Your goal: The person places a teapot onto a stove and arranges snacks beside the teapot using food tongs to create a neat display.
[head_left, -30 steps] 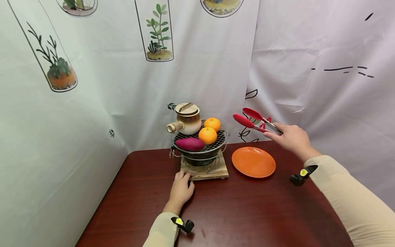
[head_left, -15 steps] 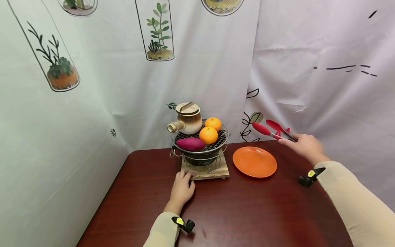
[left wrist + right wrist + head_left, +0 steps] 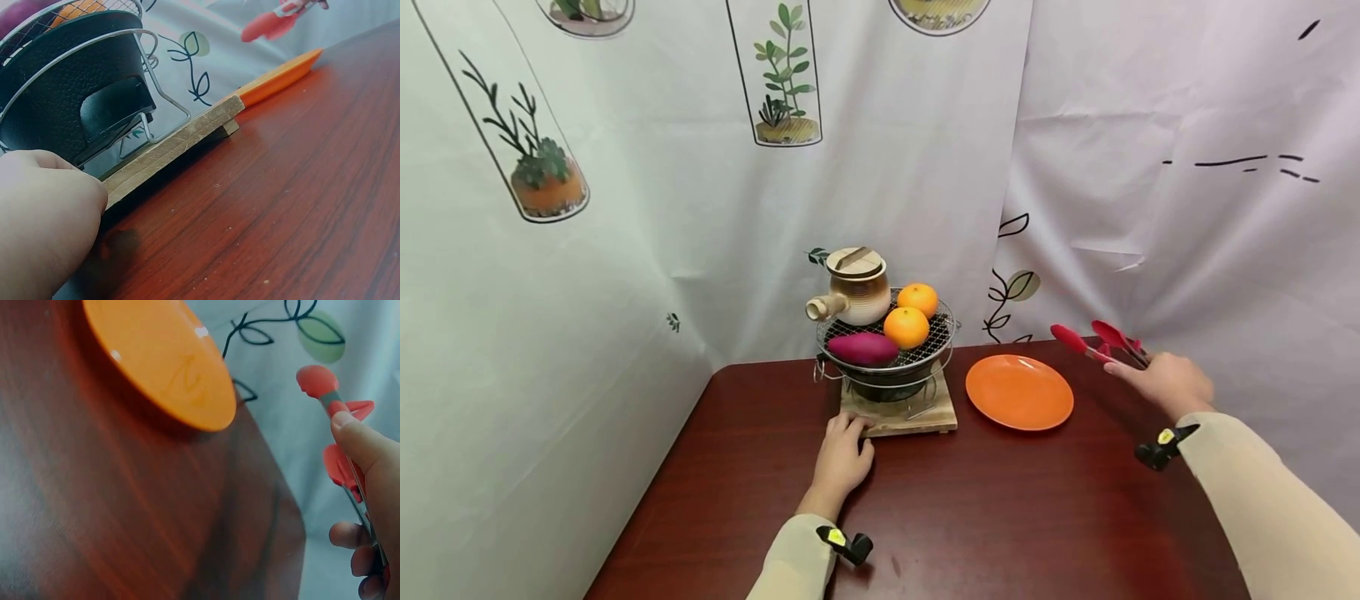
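Observation:
My right hand (image 3: 1176,385) grips red-tipped tongs (image 3: 1086,342) by their metal arms, right of the orange plate (image 3: 1019,393). In the right wrist view the tongs' two red heads (image 3: 317,380) stand apart with nothing between them. My left hand (image 3: 841,458) holds the front left corner of a wooden board (image 3: 917,422); its fingertips are partly hidden in the left wrist view. On the board stands a round tabletop grill (image 3: 62,81). Its wire mesh bears a clay pot (image 3: 859,296) with a side handle, two oranges (image 3: 907,328) and a purple sweet potato (image 3: 863,350).
The dark red wooden table (image 3: 985,517) reaches back to a white curtain (image 3: 910,167) with printed plants. Another curtain wall (image 3: 550,375) runs along the left. The plate lies just right of the board, near the table's back edge.
My right hand has moved right and down with the tongs, from above the plate's far edge to beyond its right side. My left hand and the things on the grill have stayed put.

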The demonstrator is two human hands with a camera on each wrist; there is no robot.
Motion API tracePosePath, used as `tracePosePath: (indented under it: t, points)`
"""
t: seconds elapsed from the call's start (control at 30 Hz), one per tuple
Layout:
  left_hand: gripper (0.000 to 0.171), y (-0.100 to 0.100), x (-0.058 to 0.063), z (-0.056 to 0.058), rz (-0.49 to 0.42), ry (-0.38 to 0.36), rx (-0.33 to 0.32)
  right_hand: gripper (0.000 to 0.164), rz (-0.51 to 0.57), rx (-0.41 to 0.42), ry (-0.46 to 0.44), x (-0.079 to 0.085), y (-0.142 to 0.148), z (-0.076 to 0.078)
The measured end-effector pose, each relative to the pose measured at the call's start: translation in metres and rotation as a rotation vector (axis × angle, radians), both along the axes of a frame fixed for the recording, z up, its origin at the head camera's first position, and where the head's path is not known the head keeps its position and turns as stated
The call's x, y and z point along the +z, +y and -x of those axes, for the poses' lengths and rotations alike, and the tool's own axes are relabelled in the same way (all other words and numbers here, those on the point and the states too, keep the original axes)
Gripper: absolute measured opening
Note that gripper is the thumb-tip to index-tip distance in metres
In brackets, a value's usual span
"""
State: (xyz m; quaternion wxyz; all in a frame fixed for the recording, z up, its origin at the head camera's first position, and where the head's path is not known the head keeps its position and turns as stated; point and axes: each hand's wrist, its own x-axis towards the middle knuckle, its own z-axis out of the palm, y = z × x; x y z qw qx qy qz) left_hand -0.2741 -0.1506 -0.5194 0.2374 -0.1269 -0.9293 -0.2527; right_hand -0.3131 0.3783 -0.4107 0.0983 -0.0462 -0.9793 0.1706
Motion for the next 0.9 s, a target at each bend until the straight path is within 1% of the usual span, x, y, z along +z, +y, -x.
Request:
tracePosePath:
  t: [0.1, 0.2, 0.33, 0.5, 0.63, 0.73, 0.8, 0.9]
  points:
    - [0.022, -0.001, 0.0, -0.001, -0.002, 0.001, 0.001, 0.086, -0.004, -0.013, -0.042, -0.009, 0.005, -0.002]
    - [0.022, -0.003, 0.0, -0.001, 0.0, 0.022, 0.0, 0.09, 0.0, -0.027, -0.076, -0.02, 0.01, -0.002]
    - [0.022, -0.003, -0.003, -0.002, 0.004, 0.046, -0.001, 0.085, 0.013, -0.044, -0.107, -0.034, 0.015, -0.007]
    - [0.022, -0.004, -0.003, -0.004, 0.01, 0.029, 0.007, 0.078, 0.026, -0.054, -0.119, -0.05, 0.015, -0.01]
    - [0.021, -0.004, -0.002, -0.006, 0.009, 0.024, 0.009, 0.076, 0.068, -0.071, -0.123, -0.062, 0.014, -0.012]
    - [0.021, -0.005, -0.002, -0.006, 0.016, 0.029, 0.011, 0.075, 0.099, -0.087, -0.143, -0.071, 0.014, -0.012]
    - [0.021, -0.004, -0.003, -0.005, 0.019, 0.025, 0.011, 0.077, 0.092, -0.096, -0.155, -0.075, 0.015, -0.011]
    - [0.021, -0.002, -0.003, -0.004, 0.022, 0.016, 0.012, 0.089, 0.054, -0.102, -0.156, -0.079, 0.018, -0.009]
